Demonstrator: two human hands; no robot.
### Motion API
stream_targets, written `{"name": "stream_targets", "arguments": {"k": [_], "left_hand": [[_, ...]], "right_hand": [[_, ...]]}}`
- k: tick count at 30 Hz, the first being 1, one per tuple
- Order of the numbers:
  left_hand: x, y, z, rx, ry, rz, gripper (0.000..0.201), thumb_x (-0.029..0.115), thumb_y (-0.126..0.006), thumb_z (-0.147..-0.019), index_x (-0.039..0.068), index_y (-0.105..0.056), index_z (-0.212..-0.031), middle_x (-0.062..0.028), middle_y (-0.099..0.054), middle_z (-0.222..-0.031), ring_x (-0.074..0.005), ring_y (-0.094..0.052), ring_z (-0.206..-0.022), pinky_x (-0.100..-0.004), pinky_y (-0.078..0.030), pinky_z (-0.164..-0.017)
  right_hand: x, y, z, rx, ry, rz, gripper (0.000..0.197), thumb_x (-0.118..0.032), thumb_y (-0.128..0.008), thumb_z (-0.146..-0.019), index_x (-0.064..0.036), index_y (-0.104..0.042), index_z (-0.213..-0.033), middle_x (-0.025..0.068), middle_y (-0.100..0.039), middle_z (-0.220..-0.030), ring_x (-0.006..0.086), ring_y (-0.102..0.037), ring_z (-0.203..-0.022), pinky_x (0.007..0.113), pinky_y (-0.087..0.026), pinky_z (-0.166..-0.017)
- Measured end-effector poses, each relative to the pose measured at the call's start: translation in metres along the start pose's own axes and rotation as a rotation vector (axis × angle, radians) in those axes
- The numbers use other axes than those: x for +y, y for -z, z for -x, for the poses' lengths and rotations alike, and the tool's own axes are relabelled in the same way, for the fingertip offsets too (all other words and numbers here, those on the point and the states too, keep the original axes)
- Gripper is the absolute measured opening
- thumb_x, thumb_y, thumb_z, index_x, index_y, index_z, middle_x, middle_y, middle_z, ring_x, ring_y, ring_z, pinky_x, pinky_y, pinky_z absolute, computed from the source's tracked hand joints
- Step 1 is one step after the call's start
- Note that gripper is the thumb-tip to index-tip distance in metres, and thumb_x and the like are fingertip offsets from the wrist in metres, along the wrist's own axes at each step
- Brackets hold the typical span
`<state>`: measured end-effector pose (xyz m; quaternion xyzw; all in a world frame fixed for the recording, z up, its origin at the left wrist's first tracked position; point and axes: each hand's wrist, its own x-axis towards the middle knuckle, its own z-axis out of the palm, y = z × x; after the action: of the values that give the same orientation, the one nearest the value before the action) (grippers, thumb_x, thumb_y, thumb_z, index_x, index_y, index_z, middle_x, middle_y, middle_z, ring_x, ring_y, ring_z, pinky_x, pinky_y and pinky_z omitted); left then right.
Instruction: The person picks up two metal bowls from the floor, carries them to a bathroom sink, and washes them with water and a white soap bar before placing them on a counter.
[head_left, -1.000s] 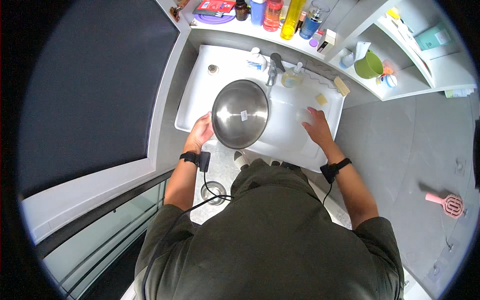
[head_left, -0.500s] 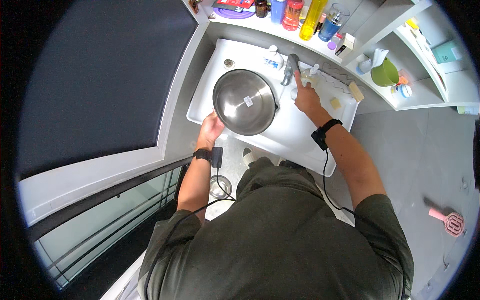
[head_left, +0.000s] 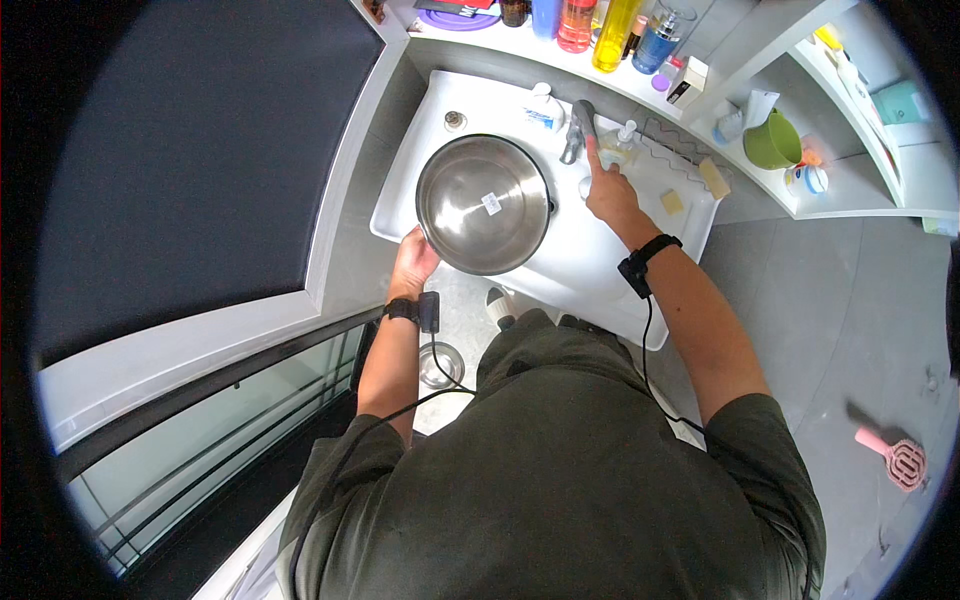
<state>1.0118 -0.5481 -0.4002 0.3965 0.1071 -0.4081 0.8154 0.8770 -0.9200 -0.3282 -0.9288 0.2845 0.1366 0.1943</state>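
Observation:
A round stainless steel pan [head_left: 470, 225] with a white label on its inner bottom is over the left half of the white sink [head_left: 590, 255]. My left hand [head_left: 416, 258] grips its near-left rim from the outside, thumb side up. A small dark fitting shows on the pan's right side. My right hand [head_left: 610, 192] is at the grey faucet [head_left: 578, 130], index finger stretched onto the lever and the other fingers bent. Nothing is held in this hand. Whether water runs from the spout I cannot tell.
Behind the faucet stand a white pump bottle [head_left: 542, 108] and a clear pump bottle [head_left: 620, 145]. A yellow sponge [head_left: 671, 202] lies at the sink's right. Shelves above hold several bottles and a green cup [head_left: 771, 142]. A metal bowl [head_left: 440, 365] sits on the floor.
The pan and my left hand have shifted slightly left. My right index finger stays at the faucet lever. The whole view has moved a little.

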Motion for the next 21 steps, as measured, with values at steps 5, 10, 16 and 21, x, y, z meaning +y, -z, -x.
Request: {"name": "stream_targets", "arguments": {"k": [5, 10, 16, 21], "left_hand": [[0.001, -0.004, 0.005, 0.038, -0.012, -0.029, 0.032, 0.007, -0.047, -0.098, -0.008, -0.056, -0.125, -0.0194, -0.065, -0.122, -0.0271, -0.063, -0.112, -0.0415, -0.049, -0.103], [0.006, -0.02, 0.015, 0.107, -0.057, -0.049, 0.032, 0.007, -0.045, -0.099, -0.008, -0.055, -0.125, -0.0194, -0.063, -0.124, -0.0275, -0.063, -0.112, -0.042, -0.049, -0.103], [0.019, -0.037, 0.036, 0.141, -0.101, -0.112, 0.031, 0.008, -0.047, -0.099, -0.006, -0.056, -0.125, -0.0171, -0.065, -0.121, -0.0265, -0.064, -0.11, -0.0414, -0.051, -0.101], [0.028, -0.041, 0.056, 0.096, -0.15, -0.14, 0.031, 0.009, -0.048, -0.099, -0.003, -0.056, -0.127, -0.0147, -0.066, -0.121, -0.025, -0.065, -0.109, -0.041, -0.053, -0.098]], "right_hand": [[-0.001, 0.006, 0.005, -0.024, -0.008, -0.023, 0.104, -0.007, -0.061, -0.087, -0.0327, 0.01, -0.158, 0.0323, -0.049, -0.134, 0.0426, -0.061, -0.113, 0.048, -0.052, -0.093], [0.008, 0.005, 0.019, 0.095, 0.139, -0.071, 0.097, -0.004, -0.064, -0.083, -0.0201, -0.006, -0.159, 0.0275, -0.051, -0.129, 0.04, -0.06, -0.112, 0.046, -0.052, -0.093], [0.093, -0.101, 0.043, -0.119, 0.347, 0.226, 0.074, -0.005, -0.066, -0.082, -0.0008, -0.035, -0.15, 0.0219, -0.052, -0.118, 0.0367, -0.056, -0.107, 0.044, -0.046, -0.098], [0.103, -0.103, 0.055, 0.16, 0.334, -0.162, 0.064, -0.002, -0.063, -0.085, 0.0017, -0.04, -0.145, 0.0235, -0.049, -0.123, 0.0362, -0.053, -0.113, 0.044, -0.044, -0.102]]}}
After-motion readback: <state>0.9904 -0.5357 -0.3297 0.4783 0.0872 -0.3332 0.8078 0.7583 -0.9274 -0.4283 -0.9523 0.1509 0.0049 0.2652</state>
